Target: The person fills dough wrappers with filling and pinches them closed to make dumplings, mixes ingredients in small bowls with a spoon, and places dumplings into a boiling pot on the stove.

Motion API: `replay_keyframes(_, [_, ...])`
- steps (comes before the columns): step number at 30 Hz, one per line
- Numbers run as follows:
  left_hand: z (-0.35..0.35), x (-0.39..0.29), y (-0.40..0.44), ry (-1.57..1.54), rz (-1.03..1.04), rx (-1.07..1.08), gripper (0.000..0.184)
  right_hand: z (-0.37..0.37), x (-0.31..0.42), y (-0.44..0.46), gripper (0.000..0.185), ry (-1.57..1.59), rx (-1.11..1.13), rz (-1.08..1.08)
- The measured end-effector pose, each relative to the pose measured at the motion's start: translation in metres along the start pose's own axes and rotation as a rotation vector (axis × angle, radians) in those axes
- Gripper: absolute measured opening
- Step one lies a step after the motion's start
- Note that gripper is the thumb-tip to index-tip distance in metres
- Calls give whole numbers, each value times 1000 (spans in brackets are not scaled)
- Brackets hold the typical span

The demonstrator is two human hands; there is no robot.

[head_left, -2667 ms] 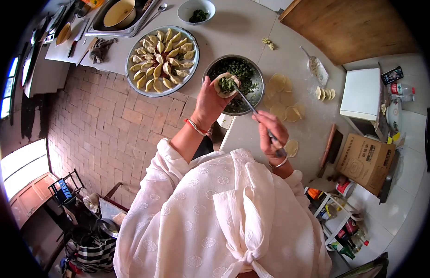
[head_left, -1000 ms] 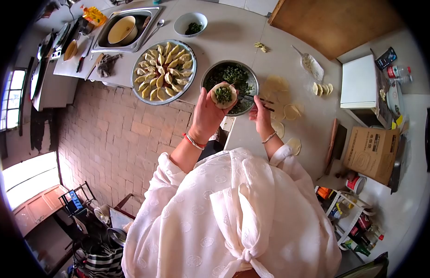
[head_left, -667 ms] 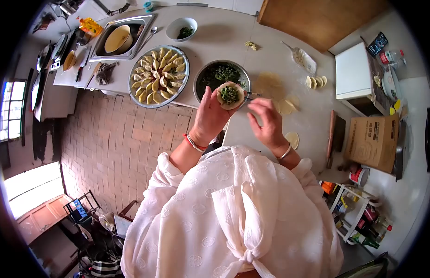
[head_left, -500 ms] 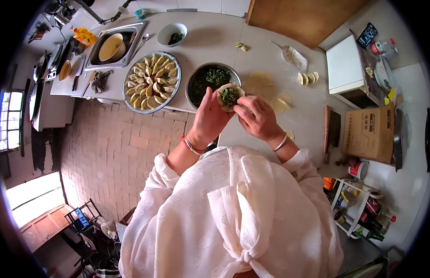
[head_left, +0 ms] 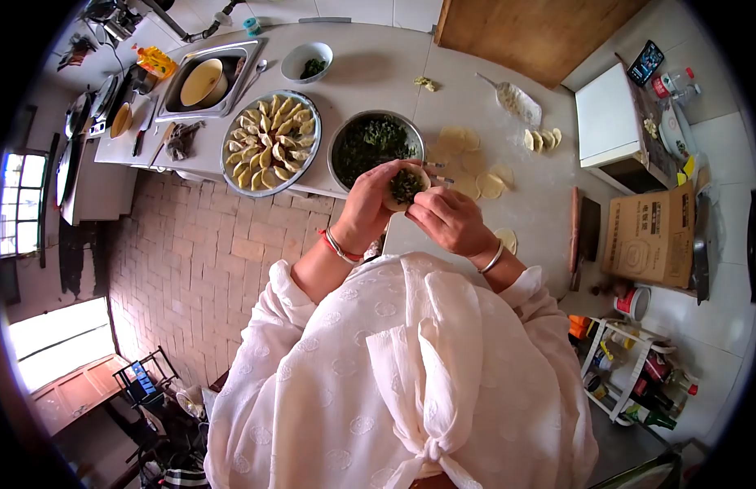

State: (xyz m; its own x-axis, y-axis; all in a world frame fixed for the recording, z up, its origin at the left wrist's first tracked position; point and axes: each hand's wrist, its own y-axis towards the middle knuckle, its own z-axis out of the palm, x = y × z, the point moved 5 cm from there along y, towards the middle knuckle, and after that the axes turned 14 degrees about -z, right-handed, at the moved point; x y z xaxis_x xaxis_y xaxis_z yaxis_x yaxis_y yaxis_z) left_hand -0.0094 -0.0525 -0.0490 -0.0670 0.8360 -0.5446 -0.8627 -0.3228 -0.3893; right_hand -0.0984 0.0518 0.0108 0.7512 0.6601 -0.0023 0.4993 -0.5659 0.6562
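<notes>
Bench (head_left: 447, 106) beneath, left hand (head_left: 368, 204) and right hand (head_left: 457, 220) grasp a filled wrapper (head_left: 407, 188), bowl (head_left: 415, 140) at its eleven o'clock; apparent folding needs pinching.

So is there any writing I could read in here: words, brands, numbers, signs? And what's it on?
Nothing reads clearly enough to quote.
Box: dark printed characters, apparently Chinese, too blurred.
Phone: lit screen, too small.
Clear bottle: red label, lettering too small.
Orange bottle: label blurred.
Tub: red label, too small.
Rack bottles: labels too small.
Held wrapper: no writing seen.
</notes>
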Motion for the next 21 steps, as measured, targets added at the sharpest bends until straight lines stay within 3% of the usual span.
replay_keyframes(5, [-4,6,1,25,4,-19,38,-1,2,4,18,46,-49,112])
replay_keyframes(7, [-1,7,-6,33,-32,-86,39,-3,-6,7,16,99,-144,202])
replay_keyframes(13, [5,9,-14,0,-9,0,44,0,-27,2,10,362,-328,556])
replay_keyframes(21, [6,6,-19,422,170,-53,40,13,-35,-4,9,407,-385,674])
